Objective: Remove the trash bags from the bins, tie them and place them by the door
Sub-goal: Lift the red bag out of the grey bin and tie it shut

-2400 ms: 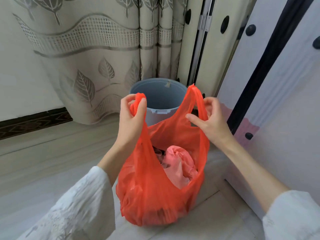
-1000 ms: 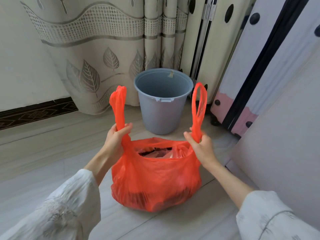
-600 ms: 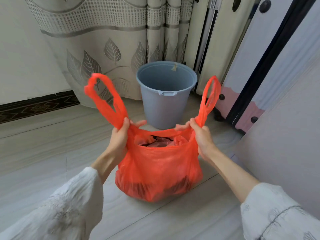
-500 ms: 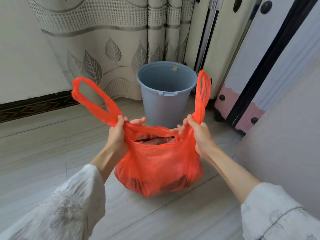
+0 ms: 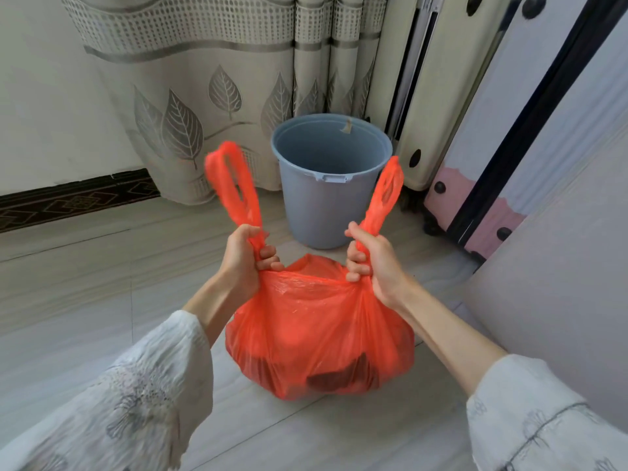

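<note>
An orange trash bag point(image 5: 319, 338) full of rubbish rests on the pale floor in front of me. My left hand point(image 5: 243, 263) grips the base of its left handle loop, and my right hand point(image 5: 372, 263) grips the base of its right handle loop. Both loops stick up above my fists. The bag's mouth is pulled nearly closed between my hands. Behind the bag stands a grey-blue bin point(image 5: 331, 180), empty and upright.
A leaf-patterned curtain point(image 5: 210, 96) hangs behind the bin. A dotted suitcase point(image 5: 509, 147) leans at the right, next to a grey panel point(image 5: 560, 283). A dark patterned skirting strip point(image 5: 74, 198) runs along the left wall.
The bag has come down from the air onto the floor. My hands slid down the handles to their bases and drew the mouth together, hiding the contents.
</note>
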